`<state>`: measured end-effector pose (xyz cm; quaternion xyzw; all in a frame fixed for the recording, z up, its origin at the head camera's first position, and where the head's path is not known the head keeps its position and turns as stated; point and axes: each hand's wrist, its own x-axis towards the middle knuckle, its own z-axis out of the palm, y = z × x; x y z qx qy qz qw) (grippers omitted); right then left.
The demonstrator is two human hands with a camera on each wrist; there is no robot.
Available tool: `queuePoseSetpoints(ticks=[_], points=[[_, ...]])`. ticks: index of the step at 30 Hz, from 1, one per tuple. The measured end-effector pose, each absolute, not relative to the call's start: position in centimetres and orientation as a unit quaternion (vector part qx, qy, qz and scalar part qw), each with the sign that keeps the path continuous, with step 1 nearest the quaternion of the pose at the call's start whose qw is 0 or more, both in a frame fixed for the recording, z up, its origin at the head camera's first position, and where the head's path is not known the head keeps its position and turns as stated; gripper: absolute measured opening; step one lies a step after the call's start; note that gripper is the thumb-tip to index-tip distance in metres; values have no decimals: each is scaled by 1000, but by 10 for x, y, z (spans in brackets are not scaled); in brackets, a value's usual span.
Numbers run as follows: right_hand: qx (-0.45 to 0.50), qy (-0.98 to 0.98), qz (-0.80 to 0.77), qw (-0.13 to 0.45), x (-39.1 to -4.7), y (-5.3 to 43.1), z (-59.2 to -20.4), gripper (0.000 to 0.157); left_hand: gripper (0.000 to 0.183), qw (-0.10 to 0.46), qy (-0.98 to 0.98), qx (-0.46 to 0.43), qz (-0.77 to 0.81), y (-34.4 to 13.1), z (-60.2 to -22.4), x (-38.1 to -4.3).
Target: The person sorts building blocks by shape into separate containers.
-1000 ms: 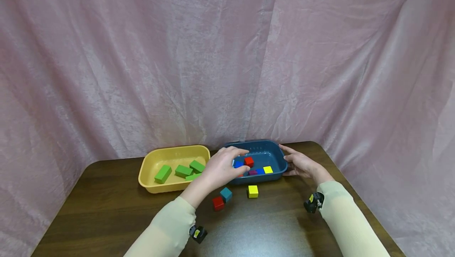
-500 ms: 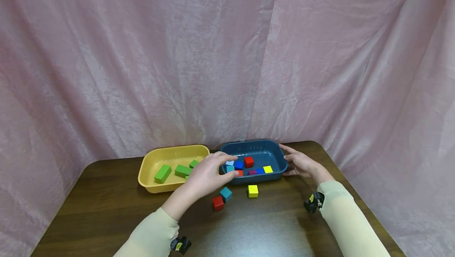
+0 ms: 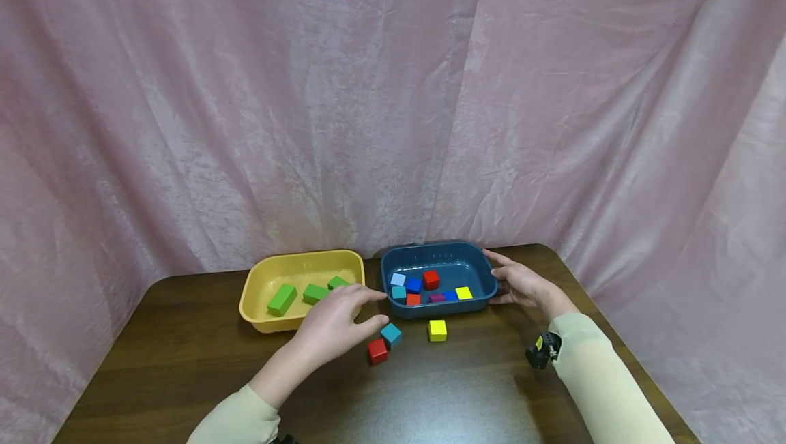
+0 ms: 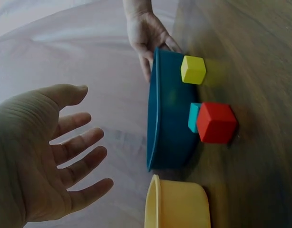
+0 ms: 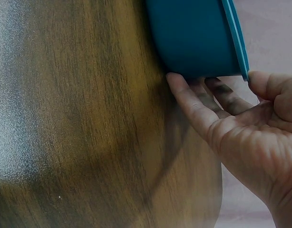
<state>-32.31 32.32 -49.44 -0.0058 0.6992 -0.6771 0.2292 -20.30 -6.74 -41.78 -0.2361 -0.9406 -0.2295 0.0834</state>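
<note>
In the head view, my left hand [image 3: 331, 321] hovers over the front of the yellow tub, its thumb near a teal cube [image 3: 391, 335]. The left wrist view shows that hand's spread fingers [image 4: 79, 145] with nothing between them. A red cube [image 3: 377, 351] sits against the teal one on the table. My right hand [image 3: 522, 284] touches the right end of the blue tub [image 3: 469, 267]. Seen from the right wrist, the thumb lies at the tub's rim [image 5: 238, 42] and extended fingers [image 5: 193, 104] reach its lower wall. Several coloured cubes lie inside the blue tub, including a red cube [image 3: 431, 279].
The yellow tub [image 3: 260, 273] stands left of the blue one and holds green rectangular blocks [image 3: 282, 299], some partly behind my left hand. A yellow cube [image 3: 438, 331] rests in front of the blue tub on the wooden table [image 3: 184, 355]. A pink curtain [image 3: 368, 103] hangs behind.
My left hand has drawn back from over the blue tub, moving left and toward me, uncovering the light blue and teal cubes inside. My right hand has stayed at the tub's end.
</note>
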Motion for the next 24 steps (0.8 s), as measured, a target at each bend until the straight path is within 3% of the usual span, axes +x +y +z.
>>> queuePoseSetpoints(ticks=[9,24], points=[[-4,698,-679,228,-323,325,-495,56,51,87,-947,-241,-194,-75,-430,-197],[-5,695,-681,230,-321,325,-493,56,36,52,-954,-238,-176,-78,-471,-195]])
